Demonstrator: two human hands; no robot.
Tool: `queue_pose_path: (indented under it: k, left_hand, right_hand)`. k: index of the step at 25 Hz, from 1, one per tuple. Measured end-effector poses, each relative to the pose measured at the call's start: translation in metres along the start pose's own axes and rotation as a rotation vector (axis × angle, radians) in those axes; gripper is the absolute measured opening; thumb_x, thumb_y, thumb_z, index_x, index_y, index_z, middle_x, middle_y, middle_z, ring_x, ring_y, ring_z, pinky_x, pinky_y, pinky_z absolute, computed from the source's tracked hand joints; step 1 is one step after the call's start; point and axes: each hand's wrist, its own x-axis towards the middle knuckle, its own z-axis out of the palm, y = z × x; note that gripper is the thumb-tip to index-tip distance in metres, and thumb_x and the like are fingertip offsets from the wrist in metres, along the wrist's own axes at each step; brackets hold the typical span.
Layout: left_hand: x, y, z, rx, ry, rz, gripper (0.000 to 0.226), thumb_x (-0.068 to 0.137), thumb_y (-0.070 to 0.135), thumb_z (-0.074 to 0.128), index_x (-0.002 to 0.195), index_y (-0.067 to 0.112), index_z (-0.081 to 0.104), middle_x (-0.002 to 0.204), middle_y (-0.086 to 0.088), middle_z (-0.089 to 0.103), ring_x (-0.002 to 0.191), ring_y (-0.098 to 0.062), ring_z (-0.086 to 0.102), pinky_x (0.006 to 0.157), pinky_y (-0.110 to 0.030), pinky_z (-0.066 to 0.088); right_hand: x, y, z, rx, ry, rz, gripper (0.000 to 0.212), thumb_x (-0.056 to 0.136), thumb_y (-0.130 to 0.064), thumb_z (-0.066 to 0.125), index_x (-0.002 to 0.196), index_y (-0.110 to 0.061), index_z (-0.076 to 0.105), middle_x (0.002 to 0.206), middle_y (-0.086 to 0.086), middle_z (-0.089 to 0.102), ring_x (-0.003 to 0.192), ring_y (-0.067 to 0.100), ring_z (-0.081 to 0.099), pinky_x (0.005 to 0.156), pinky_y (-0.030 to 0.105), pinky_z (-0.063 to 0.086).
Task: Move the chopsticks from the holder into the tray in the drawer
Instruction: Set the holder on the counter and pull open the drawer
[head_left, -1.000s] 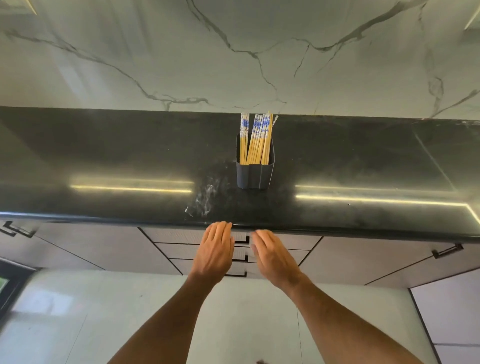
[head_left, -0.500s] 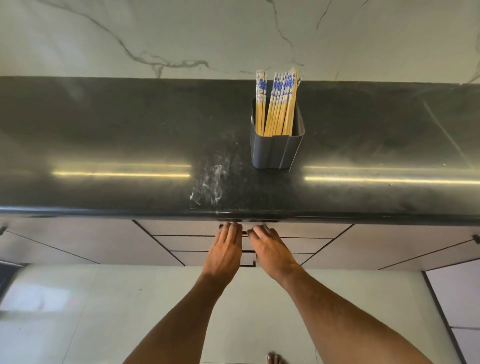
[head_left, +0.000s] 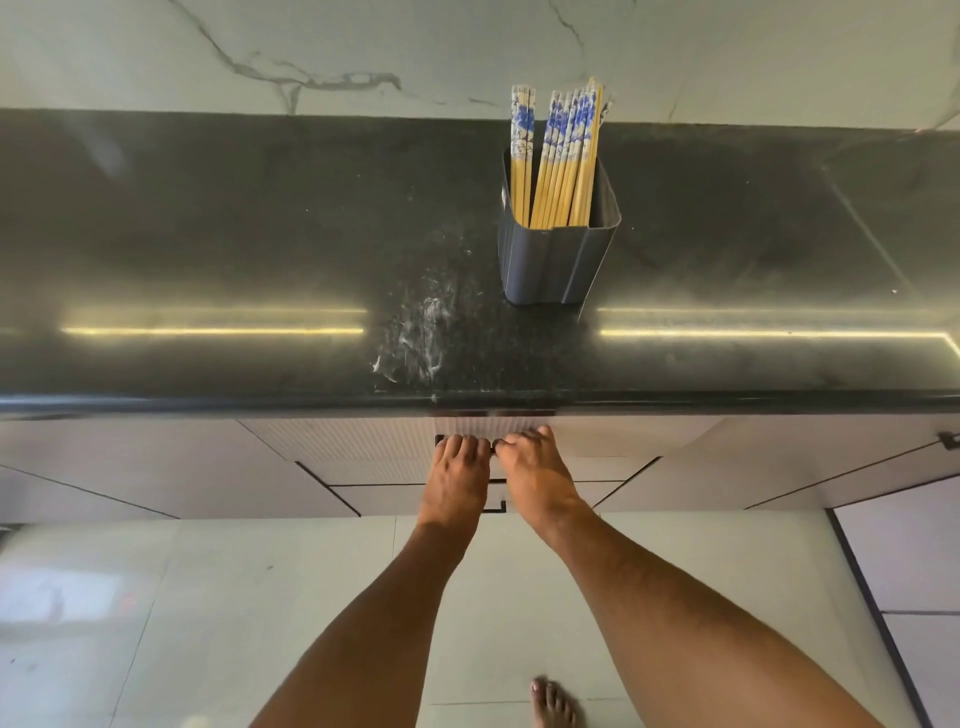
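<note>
Both hands, left hand (head_left: 457, 480) and right hand (head_left: 535, 475), grip the top drawer handle (head_left: 492, 448) with fingers curled over it (side by side). Chopsticks (head_left: 558, 161) stand upright in the dark holder (head_left: 556, 260) on the black desk (head_left: 260, 234), drawer (head_left: 363, 447) shut

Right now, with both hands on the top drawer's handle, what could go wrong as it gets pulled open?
1. The left hand and right hand crowd one short handle; a finger could slip off.
2. The holder stands tall, with chopsticks leaning out of it; a hard jerk might shake it.
3. A bare foot stands below, perhaps in the drawer's path.
</note>
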Motion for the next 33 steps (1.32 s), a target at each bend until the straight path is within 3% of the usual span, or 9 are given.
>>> queue_pose_path:
  k: [4,7,13,16,22,26,33]
  left_hand:
    - [-0.030,0.009,-0.003,-0.041,0.004,0.001,0.057,0.083,0.015,0.080,0.135,0.012,0.056,0.126,-0.004,0.061,0.120,-0.024,0.054,0.116,-0.037,0.037]
    - [-0.056,0.017,-0.003,-0.014,-0.016,0.002,0.056,0.080,0.017,0.083,0.131,0.013,0.059,0.119,-0.002,0.064,0.115,-0.023,0.057,0.113,-0.037,0.040]
    - [-0.131,0.035,0.011,-0.017,-0.008,0.030,0.068,0.071,0.007,0.086,0.132,0.007,0.057,0.116,-0.008,0.065,0.113,-0.028,0.058,0.113,-0.044,0.040]
    - [-0.163,0.047,0.010,-0.023,0.003,0.017,0.077,0.064,0.007,0.090,0.133,0.005,0.057,0.118,-0.009,0.065,0.116,-0.030,0.059,0.112,-0.047,0.042]
    - [-0.227,0.069,0.017,0.025,-0.006,-0.035,0.065,0.070,0.000,0.081,0.129,0.007,0.057,0.115,-0.008,0.062,0.113,-0.028,0.055,0.114,-0.045,0.036]
    - [-0.278,0.084,0.021,-0.006,-0.003,-0.044,0.059,0.072,0.002,0.080,0.126,0.011,0.057,0.111,-0.005,0.061,0.109,-0.026,0.054,0.115,-0.044,0.035]
    - [-0.349,0.100,0.024,-0.039,-0.038,-0.019,0.071,0.071,0.009,0.086,0.134,0.010,0.053,0.122,-0.006,0.061,0.118,-0.025,0.053,0.117,-0.042,0.033]
  right_hand:
    - [-0.026,-0.008,0.011,-0.001,0.007,-0.005,0.057,0.094,-0.021,0.070,0.145,-0.013,0.046,0.141,0.010,0.056,0.133,0.028,0.050,0.118,0.038,0.037]
    - [-0.051,-0.017,0.022,0.050,0.002,0.021,0.054,0.091,-0.024,0.074,0.140,-0.012,0.054,0.133,0.010,0.063,0.126,0.029,0.057,0.114,0.038,0.043]
    - [-0.130,-0.038,0.045,0.042,0.034,0.028,0.053,0.070,-0.022,0.093,0.118,-0.013,0.072,0.110,0.007,0.075,0.107,0.028,0.070,0.106,0.041,0.051]
    - [-0.161,-0.046,0.049,0.044,0.037,0.026,0.055,0.071,-0.021,0.092,0.121,-0.014,0.071,0.113,0.008,0.074,0.111,0.028,0.069,0.109,0.043,0.048]
    - [-0.223,-0.061,0.059,0.008,0.057,-0.007,0.038,0.088,-0.013,0.074,0.126,-0.013,0.065,0.119,0.009,0.070,0.119,0.028,0.063,0.117,0.041,0.037]
    - [-0.276,-0.076,0.071,0.001,0.054,-0.003,0.041,0.087,-0.014,0.076,0.126,-0.013,0.064,0.118,0.008,0.070,0.119,0.028,0.062,0.118,0.041,0.035]
    - [-0.344,-0.098,0.092,0.004,0.090,0.032,0.052,0.076,-0.016,0.087,0.124,-0.014,0.068,0.118,0.007,0.072,0.118,0.027,0.064,0.115,0.041,0.040]
